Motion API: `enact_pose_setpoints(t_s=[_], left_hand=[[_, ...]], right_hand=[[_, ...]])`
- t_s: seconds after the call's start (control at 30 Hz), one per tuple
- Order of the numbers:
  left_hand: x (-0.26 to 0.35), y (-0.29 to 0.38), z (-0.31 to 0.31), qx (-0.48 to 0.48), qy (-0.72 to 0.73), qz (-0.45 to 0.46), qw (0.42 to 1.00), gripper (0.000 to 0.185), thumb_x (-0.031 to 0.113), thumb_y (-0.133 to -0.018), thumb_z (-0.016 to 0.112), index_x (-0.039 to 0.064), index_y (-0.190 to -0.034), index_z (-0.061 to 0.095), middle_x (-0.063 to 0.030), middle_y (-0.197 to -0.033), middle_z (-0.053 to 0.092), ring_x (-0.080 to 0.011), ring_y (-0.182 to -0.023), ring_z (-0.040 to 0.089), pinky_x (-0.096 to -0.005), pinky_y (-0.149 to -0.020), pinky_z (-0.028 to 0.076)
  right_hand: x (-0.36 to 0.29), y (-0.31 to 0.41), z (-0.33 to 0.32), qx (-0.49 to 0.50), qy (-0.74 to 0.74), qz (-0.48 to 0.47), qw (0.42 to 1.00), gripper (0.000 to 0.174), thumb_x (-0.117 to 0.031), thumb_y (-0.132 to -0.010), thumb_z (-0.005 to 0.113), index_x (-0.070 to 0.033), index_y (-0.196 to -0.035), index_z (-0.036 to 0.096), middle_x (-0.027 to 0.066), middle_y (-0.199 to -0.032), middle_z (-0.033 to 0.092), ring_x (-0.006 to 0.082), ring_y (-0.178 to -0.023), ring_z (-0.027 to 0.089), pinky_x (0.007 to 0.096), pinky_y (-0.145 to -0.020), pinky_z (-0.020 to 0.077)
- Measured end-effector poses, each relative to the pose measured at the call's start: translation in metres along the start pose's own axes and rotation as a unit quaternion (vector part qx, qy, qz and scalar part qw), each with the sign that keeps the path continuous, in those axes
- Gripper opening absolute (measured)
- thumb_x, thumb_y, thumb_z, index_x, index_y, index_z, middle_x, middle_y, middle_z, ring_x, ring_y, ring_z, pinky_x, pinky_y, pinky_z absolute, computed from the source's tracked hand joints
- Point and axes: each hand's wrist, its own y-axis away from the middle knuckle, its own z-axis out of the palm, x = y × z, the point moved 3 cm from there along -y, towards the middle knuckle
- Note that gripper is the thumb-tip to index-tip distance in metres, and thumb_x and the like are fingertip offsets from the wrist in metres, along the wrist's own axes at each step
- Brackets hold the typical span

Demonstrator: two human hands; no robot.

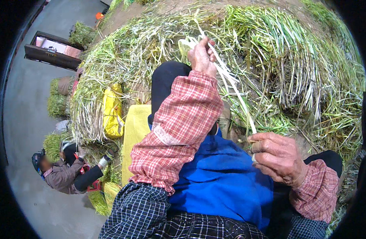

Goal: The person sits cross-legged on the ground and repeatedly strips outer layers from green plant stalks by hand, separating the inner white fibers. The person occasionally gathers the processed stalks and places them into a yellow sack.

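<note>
My left hand point(203, 56) is raised over the plant heap, its fingers closed around pale stalks point(227, 73) of a long leafy plant, possibly garlic shoots or chives. The stalks slant down to the right from there. At their lower end, my right hand point(275, 155) pinches the tip of one long white stalk between thumb and fingers, above the blue apron point(218, 179). Looped pale leaves stick out to the left of my left hand. Behind both hands lie heaped green and white stalks point(278, 53).
A yellow plastic bag point(112, 112) lies on the stalks at left, near a yellow covered surface point(135, 128). A co-worker point(66, 173) sits low at far left beside green bundles point(57, 97). An open door point(56, 56) stands at upper left.
</note>
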Motion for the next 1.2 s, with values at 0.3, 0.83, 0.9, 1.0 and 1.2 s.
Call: enact_pose_setpoints(t_s=[0.3, 0.83, 0.9, 1.0, 1.2], left_hand=[[0.004, 0.007, 0.004, -0.024, -0.015, 0.035, 0.999, 0.011, 0.014, -0.091, 0.057, 0.005, -0.085, 0.056, -0.0037, -0.066, 0.057, -0.0075, -0.045, 0.038, -0.0205, -0.035, 0.028], [0.019, -0.008, -0.007, -0.071, -0.06, 0.101, 0.991, 0.018, 0.019, -0.092, 0.057, 0.009, -0.077, 0.058, 0.0033, -0.053, 0.049, -0.0057, -0.037, 0.037, -0.0184, -0.033, 0.027], [0.005, -0.026, -0.01, -0.123, -0.082, 0.099, 0.984, 0.02, 0.023, -0.092, 0.058, 0.012, -0.076, 0.059, 0.0046, -0.056, 0.054, -0.0047, -0.037, 0.04, -0.0175, -0.032, 0.027], [0.004, -0.023, 0.001, -0.134, -0.032, 0.071, 0.988, 0.016, 0.022, -0.092, 0.058, 0.011, -0.08, 0.058, 0.0026, -0.06, 0.057, -0.005, -0.038, 0.04, -0.0175, -0.032, 0.026], [0.003, -0.021, -0.002, -0.149, -0.05, 0.055, 0.986, 0.017, 0.024, -0.092, 0.058, 0.01, -0.083, 0.058, 0.0026, -0.065, 0.058, -0.0048, -0.043, 0.041, -0.0177, -0.034, 0.026]], right_hand=[[0.024, 0.016, 0.003, 0.134, -0.184, 0.332, 0.915, 0.023, -0.014, -0.088, 0.053, -0.001, -0.07, 0.047, 0.0046, -0.063, 0.037, 0.0163, -0.057, 0.037, 0.0306, -0.053, 0.0298], [0.086, 0.035, 0.026, 0.169, -0.375, 0.513, 0.753, 0.03, -0.035, -0.095, 0.051, -0.011, -0.077, 0.046, -0.0051, -0.066, 0.037, 0.0032, -0.055, 0.04, 0.0162, -0.042, 0.0252], [0.087, 0.037, 0.021, 0.169, -0.407, 0.539, 0.718, 0.025, -0.034, -0.095, 0.053, -0.012, -0.084, 0.047, -0.0065, -0.066, 0.035, 0.0025, -0.055, 0.039, 0.0155, -0.041, 0.0232], [0.094, 0.028, 0.025, 0.133, -0.317, 0.479, 0.808, 0.026, -0.036, -0.091, 0.058, -0.016, -0.107, 0.056, -0.0086, -0.069, 0.042, 0.001, -0.052, 0.036, 0.0168, -0.045, 0.0254], [0.104, 0.028, 0.033, 0.07, -0.324, 0.478, 0.813, 0.018, -0.025, -0.083, 0.071, -0.008, -0.088, 0.071, -0.0075, -0.058, 0.051, 0.0013, -0.05, 0.037, 0.0204, -0.044, 0.0243]])
